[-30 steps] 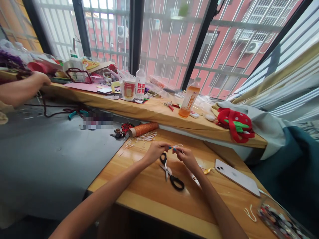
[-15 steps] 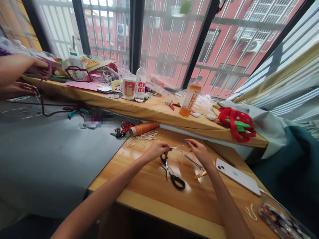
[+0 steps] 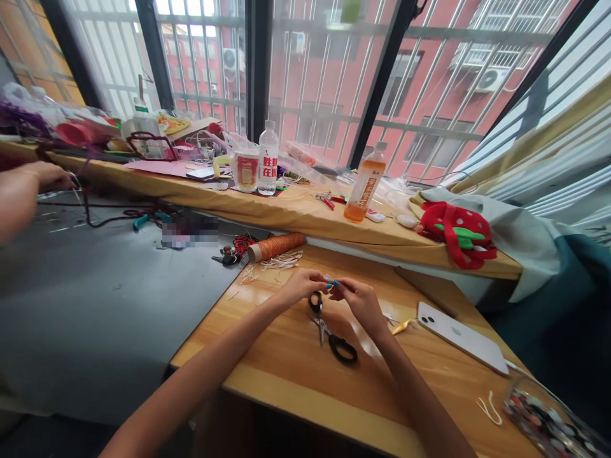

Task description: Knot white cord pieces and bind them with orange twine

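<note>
Now my left hand and right hand meet near the middle of the frame, the fingertips of both closed in a pinch on a thin pale cord. So the cord sits between the 2 hands, over the table; my fingers hide most of it, and I cannot tell whether it is knotted. For work this fine, I judge it best to pinch close to the working spot: left as a steady anchor, right making small moves, with light, even tension so nothing slips or twists. The scissors lie just below my fingers in the frame, so loose ends should stay clear of them. White scraps lie farther up and left, beside the orange spool.
</note>
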Available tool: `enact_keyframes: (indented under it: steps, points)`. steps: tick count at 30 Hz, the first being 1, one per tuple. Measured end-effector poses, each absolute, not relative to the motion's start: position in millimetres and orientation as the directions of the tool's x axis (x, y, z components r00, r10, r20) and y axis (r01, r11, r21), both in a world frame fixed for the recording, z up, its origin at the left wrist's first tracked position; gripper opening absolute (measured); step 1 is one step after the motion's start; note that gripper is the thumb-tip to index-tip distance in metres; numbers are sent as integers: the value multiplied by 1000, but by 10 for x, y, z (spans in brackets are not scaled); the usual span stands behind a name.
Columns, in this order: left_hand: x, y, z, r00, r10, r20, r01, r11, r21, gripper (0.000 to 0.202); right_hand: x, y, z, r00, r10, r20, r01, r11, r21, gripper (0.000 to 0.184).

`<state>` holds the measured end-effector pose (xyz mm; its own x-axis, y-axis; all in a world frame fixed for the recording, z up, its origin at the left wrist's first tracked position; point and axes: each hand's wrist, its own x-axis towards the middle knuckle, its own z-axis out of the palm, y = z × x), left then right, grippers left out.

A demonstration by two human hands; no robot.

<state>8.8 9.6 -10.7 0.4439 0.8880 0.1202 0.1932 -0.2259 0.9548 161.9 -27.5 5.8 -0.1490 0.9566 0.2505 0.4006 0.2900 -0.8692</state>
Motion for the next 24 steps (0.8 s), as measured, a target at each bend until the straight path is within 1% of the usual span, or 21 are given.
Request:
enact_keyframes:
  steps: [2,4,7,10,13,18,21,24]
  points:
    - [91,91,-91,424,902,89,170,-176,970,21,1610,-266,61,-151,971,186,281,222,-934,28]
    - [90,87,-89,406,908,101,171,-185,968,20,1618,-252,66,-197,973,121,206,162,-965,33]
    - [83,85,-101,399,900,177,165,-260,951,19,1652,-240,80,-246,969,39,190,87,-978,37]
    - [72,81,-97,394,893,216,165,-300,940,19,1668,-252,103,-258,966,9,215,66,-974,37]
    - [62,72,-68,404,893,198,179,-289,941,20,1657,-275,121,-222,974,39,231,92,-969,35]
    - [69,62,-47,385,911,149,229,-251,940,21,1652,-286,107,-77,989,123,226,138,-964,34]
    - [71,57,-49,420,900,117,240,-235,942,23,1658,-282,85,-50,986,158,236,166,-958,32]
    - [53,34,-10,477,878,49,269,-199,942,24,1665,-277,68,-28,982,189,245,190,-951,31]
